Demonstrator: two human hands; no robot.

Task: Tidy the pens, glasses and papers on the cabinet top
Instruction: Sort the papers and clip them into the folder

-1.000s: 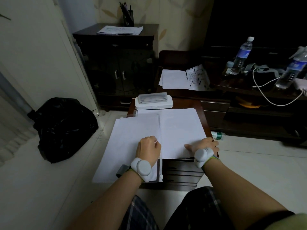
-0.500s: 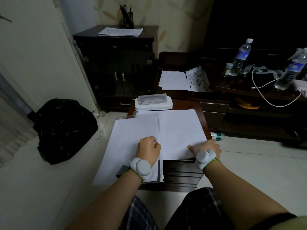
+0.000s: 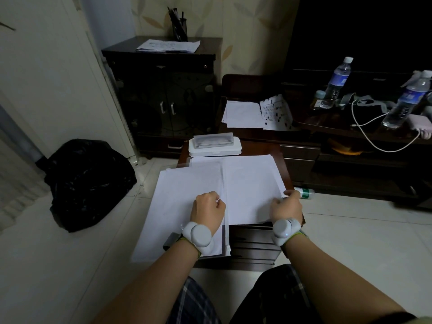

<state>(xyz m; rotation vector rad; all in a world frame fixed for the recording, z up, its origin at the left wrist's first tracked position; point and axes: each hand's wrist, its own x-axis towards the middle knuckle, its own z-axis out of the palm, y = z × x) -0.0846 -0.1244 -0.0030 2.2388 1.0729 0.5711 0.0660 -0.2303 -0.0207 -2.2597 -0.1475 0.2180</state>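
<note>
Papers [image 3: 247, 183] spread on small counter [image 3: 286, 169], left stack overhanging edge. Our left hand [image 3: 207, 210] curled, pinning that stack; right hand [image 3: 286, 206] pinching other sheet's corner, probably to square piles. Glasses case [image 3: 214, 145] parked behind.

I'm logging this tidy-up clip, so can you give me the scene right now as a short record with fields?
surface: small dark cabinet in front of the person
papers: white sheets spread over the cabinet top, the left stack overhanging its edge
left hand: curled, resting on the left stack by its inner edge
right hand: pinching the right corner of the sheets
case: white case at the far end, beyond the papers
pens: in a dark holder on the tall cabinet behind
</note>
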